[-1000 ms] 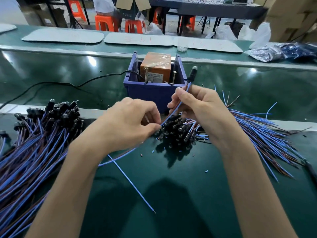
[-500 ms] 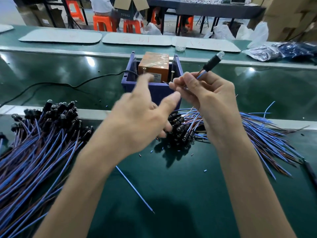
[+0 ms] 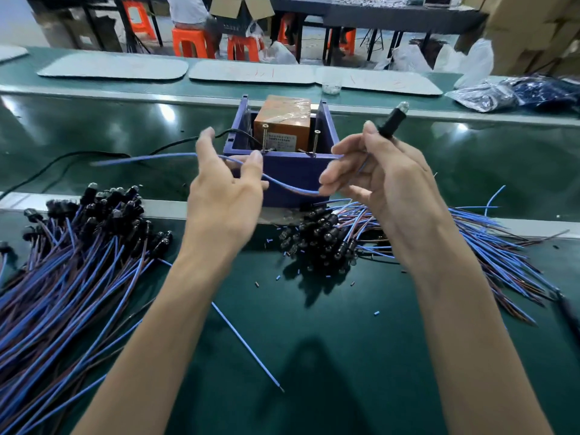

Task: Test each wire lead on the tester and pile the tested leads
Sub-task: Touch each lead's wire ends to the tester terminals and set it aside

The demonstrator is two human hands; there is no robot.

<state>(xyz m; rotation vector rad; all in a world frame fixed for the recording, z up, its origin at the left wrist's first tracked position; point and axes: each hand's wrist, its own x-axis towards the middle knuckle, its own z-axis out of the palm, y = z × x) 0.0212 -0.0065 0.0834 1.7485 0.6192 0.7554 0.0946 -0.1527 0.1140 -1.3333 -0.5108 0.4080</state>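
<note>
My right hand point(image 3: 386, 180) pinches a blue wire lead point(image 3: 282, 183) just below its black bulb head point(image 3: 394, 116), which points up and to the right. The lead's wire sags leftward across the spread fingers of my left hand point(image 3: 226, 193), and its blurred free end sticks out to the left. Both hands hover in front of the tester point(image 3: 282, 171), a purple box holding an orange block and two upright screws. One pile of leads point(image 3: 78, 246) lies at the left. A second pile of leads point(image 3: 329, 240) lies below my right hand and fans out to the right.
A single loose blue wire point(image 3: 248, 346) lies on the green mat between my forearms, among small wire offcuts. A black cable point(image 3: 94, 155) runs left from the tester. White pads point(image 3: 113, 69) and plastic bags point(image 3: 518, 92) sit at the back, with orange stools and a seated person beyond.
My left hand has let go of its pinch on the wire, risen and spread open. My right hand has lifted the lead's head up and to the right, in front of the tester.
</note>
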